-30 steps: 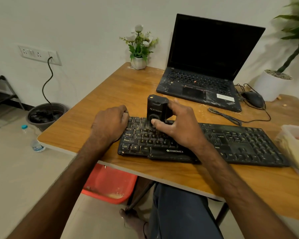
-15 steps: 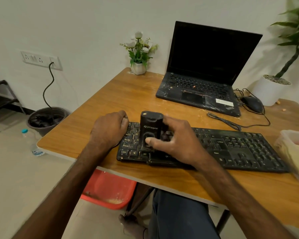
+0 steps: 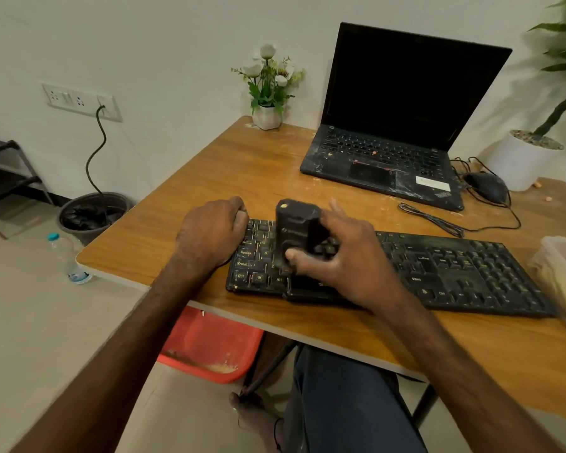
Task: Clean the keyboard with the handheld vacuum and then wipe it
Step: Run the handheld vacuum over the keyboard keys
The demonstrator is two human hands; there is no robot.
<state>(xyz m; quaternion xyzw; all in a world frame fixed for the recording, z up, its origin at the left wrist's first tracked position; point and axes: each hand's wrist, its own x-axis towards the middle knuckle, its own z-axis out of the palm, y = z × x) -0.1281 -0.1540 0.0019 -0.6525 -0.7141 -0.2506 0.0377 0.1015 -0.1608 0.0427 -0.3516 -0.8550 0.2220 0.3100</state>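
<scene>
Clamped around a small black handheld vacuum (image 3: pixel 296 230), the right hand (image 3: pixel 343 256) is held over the left half of the keyboard (image 3: pixel 455 266). The vacuum is kept upright. Its lower end is set down on the keys, and its flat top, marked by a small pale dot, is turned towards the camera. The thumb is pressed across the near face of the vacuum low down, while the fingers (image 3: pixel 337 209) are wrapped round its right and far sides. The body of the vacuum therefore lies just left of the palm and stands up above the knuckles. Its outline is blurred.

At the left end of the keyboard the left hand (image 3: pixel 209 233) is rested, with fingers curled and knuckles against the far left corner of the key bed. Whether the edge is actually clasped cannot be told, since the fingertips are hidden.

The keyboard is laid along the near edge of the wooden desk (image 3: pixel 258 165), closer to the near left corner. An open laptop (image 3: pixel 396 125) with a dark screen is placed behind it towards the far edge. A mouse (image 3: pixel 487 186) is seen just right of the laptop, and a loose cable (image 3: pixel 432 219) lies between laptop and keyboard. A small pot of white flowers (image 3: pixel 268 89) is stood at the far left corner. A clear plastic container (image 3: pixel 562 273) is cut off at the right edge.
</scene>
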